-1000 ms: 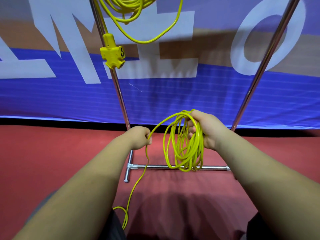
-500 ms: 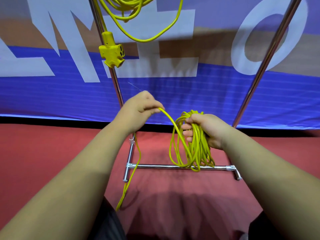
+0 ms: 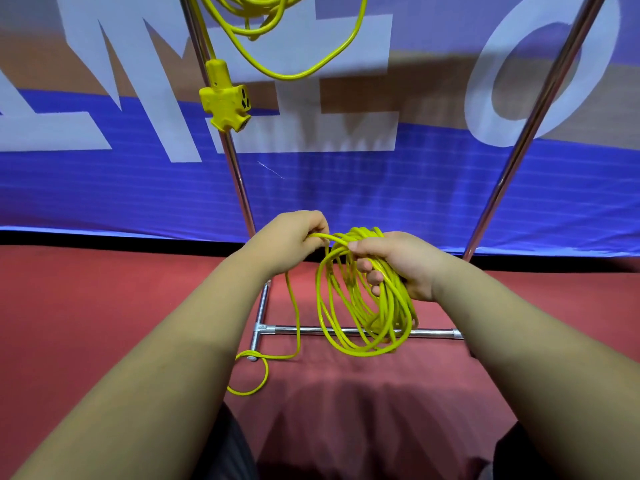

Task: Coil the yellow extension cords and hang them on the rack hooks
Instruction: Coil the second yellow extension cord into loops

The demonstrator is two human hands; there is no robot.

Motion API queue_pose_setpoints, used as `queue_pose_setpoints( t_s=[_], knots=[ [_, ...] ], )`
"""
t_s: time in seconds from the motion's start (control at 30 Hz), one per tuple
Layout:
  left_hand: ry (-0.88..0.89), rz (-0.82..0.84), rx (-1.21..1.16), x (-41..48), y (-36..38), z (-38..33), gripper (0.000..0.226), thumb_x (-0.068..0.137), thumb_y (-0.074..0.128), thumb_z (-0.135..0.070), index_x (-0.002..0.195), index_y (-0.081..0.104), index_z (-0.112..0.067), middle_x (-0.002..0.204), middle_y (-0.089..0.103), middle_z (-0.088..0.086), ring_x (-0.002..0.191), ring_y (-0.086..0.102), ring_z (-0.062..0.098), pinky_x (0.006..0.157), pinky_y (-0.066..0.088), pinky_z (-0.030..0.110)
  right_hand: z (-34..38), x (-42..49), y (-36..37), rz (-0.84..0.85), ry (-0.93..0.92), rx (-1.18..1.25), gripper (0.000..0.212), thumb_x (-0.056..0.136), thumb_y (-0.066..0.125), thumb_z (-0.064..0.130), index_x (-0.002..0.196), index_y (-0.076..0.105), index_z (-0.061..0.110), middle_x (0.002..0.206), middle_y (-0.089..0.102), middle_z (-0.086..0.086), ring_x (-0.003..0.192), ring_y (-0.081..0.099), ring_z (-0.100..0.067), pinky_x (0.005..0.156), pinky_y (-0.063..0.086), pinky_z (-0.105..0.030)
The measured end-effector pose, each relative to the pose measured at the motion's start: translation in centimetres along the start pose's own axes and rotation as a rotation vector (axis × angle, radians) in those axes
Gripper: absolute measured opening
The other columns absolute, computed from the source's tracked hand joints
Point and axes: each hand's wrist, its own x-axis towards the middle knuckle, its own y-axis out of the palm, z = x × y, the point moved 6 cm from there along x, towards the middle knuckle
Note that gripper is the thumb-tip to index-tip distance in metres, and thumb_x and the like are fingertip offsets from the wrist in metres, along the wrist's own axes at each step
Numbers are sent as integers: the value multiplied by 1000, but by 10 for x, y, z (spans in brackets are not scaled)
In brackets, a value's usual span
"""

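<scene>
My right hand grips the top of a coil of yellow extension cord, whose several loops hang below it. My left hand pinches the free strand right beside the coil's top. From that hand the loose cord drops to the red floor and ends in a small loop by the rack's foot. A second yellow cord hangs coiled at the top of the metal rack, its three-way socket end dangling against the left pole.
The rack's right pole slants up to the right, and its base bar lies on the red floor behind the coil. A blue banner with white letters stands right behind the rack. My knees are at the bottom edge.
My left hand has carried the free strand up and across to the coil's top, laying on another loop. Less cord lies on the floor, and the slack has gathered by the rack's foot.
</scene>
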Motion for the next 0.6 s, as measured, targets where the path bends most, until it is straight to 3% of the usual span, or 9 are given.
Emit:
queue_pose_setpoints(
  t_s=[0.13,0.33,0.5,0.6],
  knots=[
    [-77,-1,-51,-3,1,17,5,96,69,-32,96,64,-30,88,68,-9,84,62,8,69,48,29,0,-2,-1,4,-7,-4,8,100,68,20,93,68,17,65,45,0,47,37,-14,52,45,-31],
    [-266,123,-68,-11,24,50,8,98,60,-33,94,64,-27,83,65,-1,71,56,16,68,50,38,12,-4,-14,-95,-75,72,22,98,72,23,78,63,21,59,35,4,43,30,-11,52,38,-29],
    [-371,228,66,-23,45,78,12,97,58,-26,94,65,-17,89,71,5,87,67,27,81,55,42,24,-10,-31,-160,-124,294,26,102,63,22,77,56,26,52,30,11,37,27,-6,45,34,-24],
    [-476,345,161,-38,57,105,17,97,60,-25,93,68,-11,95,74,10,93,68,32,81,52,36,38,-17,-48,-179,-208,519,24,103,57,26,80,50,27,47,28,11,34,25,-4,44,34,-21]
  ],
)
